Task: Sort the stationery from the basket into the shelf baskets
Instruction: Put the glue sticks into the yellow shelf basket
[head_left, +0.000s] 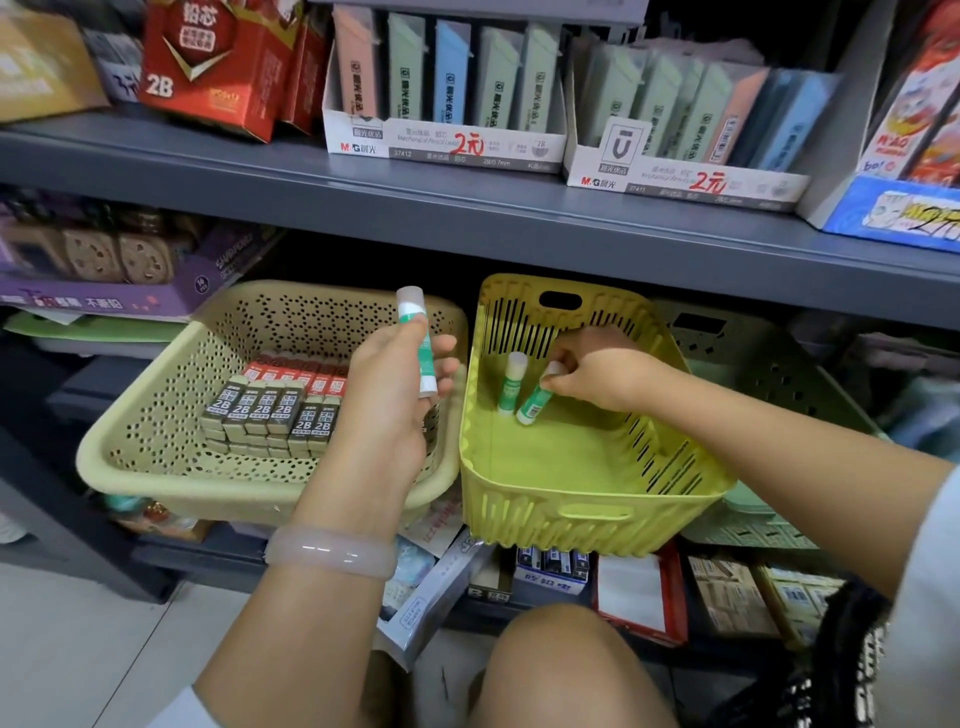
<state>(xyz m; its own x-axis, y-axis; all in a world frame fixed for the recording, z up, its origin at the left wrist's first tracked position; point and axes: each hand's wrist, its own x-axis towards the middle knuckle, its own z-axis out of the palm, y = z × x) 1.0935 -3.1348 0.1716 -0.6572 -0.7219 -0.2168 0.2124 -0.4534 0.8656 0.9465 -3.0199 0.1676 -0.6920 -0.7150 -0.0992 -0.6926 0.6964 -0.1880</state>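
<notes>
Green glue stick (535, 402) pinched at its cap by right hand (597, 376) inside yellow basket (582, 462); another glue stick (418, 338) clamped in left hand (387, 389); risks toppling upright neighbour (512, 382) just beside fingertips.

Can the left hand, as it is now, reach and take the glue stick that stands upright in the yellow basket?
Probably not yet. The left hand already holds a glue stick over the beige basket, and the right hand hangs just beside the upright glue stick in the yellow basket, blocking the way.
</notes>
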